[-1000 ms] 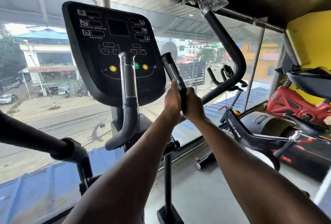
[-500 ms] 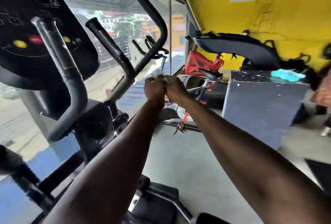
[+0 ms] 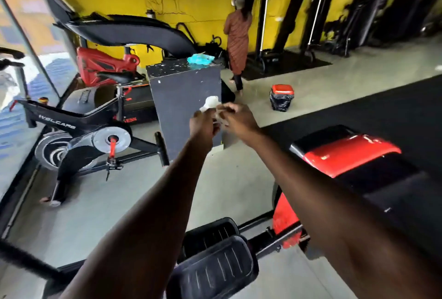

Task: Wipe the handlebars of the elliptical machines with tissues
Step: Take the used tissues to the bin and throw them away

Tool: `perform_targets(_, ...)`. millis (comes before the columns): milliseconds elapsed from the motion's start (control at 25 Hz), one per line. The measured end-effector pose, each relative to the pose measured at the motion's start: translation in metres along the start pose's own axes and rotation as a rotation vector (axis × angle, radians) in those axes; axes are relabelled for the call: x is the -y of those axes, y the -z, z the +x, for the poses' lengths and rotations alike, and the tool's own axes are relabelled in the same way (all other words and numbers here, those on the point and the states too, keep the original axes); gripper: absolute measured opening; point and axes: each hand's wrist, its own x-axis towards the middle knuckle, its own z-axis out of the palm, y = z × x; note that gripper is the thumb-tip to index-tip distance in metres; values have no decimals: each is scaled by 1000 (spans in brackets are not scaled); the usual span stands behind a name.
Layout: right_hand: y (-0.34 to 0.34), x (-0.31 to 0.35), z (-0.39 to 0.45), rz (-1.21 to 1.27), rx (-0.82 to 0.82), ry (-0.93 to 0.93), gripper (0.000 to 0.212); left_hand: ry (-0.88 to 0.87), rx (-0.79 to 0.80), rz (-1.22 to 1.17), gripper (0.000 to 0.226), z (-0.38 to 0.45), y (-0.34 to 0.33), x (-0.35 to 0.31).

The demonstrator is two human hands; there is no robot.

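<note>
Here my left hand [image 3: 203, 124] and right hand [image 3: 236, 119] meet out in front of me, both pinching a crumpled white tissue [image 3: 211, 104] between curled fingers. It sticks up above my left hand, in front of a black box [image 3: 186, 97]. A spin bike [image 3: 79, 131] stands to the left, a red-lidded bin [image 3: 281, 97] beyond.

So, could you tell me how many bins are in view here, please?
1. The red-lidded bin with a black liner stands on the grey floor, right of the black box and beyond the two hands holding the tissue. Others may be out of view.
</note>
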Motion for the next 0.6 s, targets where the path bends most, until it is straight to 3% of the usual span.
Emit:
perform_targets(120,106,-41,3,-23,-126,-45,50,45,179,63,21,-6,-105,36)
perform_targets(200,179,-74,7,-29,-186,-82,56,35,239,68,24,-10,-182,62)
perform_targets(360,324,-143,8,7,-266,-156,22,110,306,104,24,-28,-330,119)
perform_targets(480,430,-184,5,-5,-352,-225,15,247,369,72,23,-49,-436,161)
perform_targets(600,511,-222,9,-31,-416,-281,15,277,479,105,23,-64,-525,190)
